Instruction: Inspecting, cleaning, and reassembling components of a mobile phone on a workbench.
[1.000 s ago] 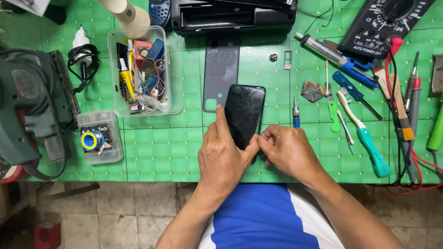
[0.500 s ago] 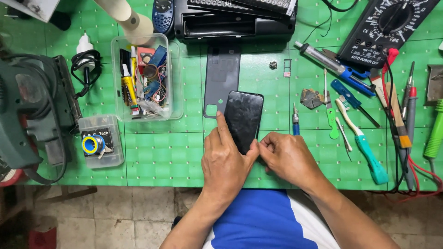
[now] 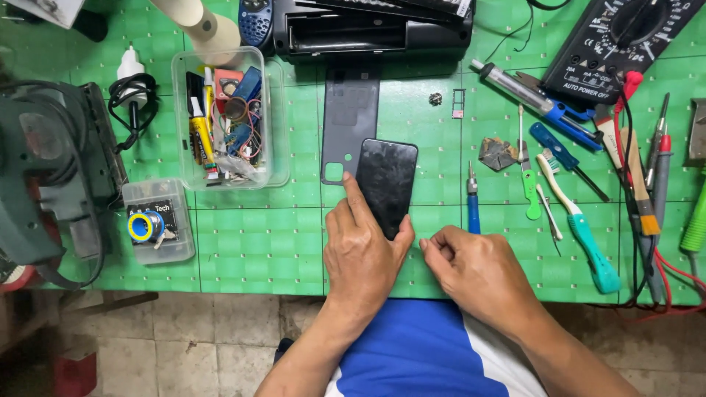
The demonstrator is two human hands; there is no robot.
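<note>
A black phone lies face up on the green counter, tilted a little, its lower end under the person's left hand. That hand lies flat over it, forefinger stretched up along the left edge and thumb hooked round the lower right corner, pinning it down rather than gripping it. The right hand rests on the counter just beside the phone's lower corner, fingers curled in and pinched narrow; whether it holds something small between them I cannot tell.

The phone looks like a thin, stiff slab with a glossy glass front, so probably light, slippery on its face and easy to crack if bent or pried hard. The side edges look the safest place to hold it, with any pressure spread flat.

Touching its upper left side lies a grey back cover, camera cut-out at the bottom. Well to the left stands a clear tub of glue tubes and oddments, and a smaller box with a roll of tape. To the right, a small blue screwdriver lies near the phone, then a toothbrush, green tweezers and more tools. A black multimeter sits at the far right corner. Nothing crowds the phone but the cover and that screwdriver.
</note>
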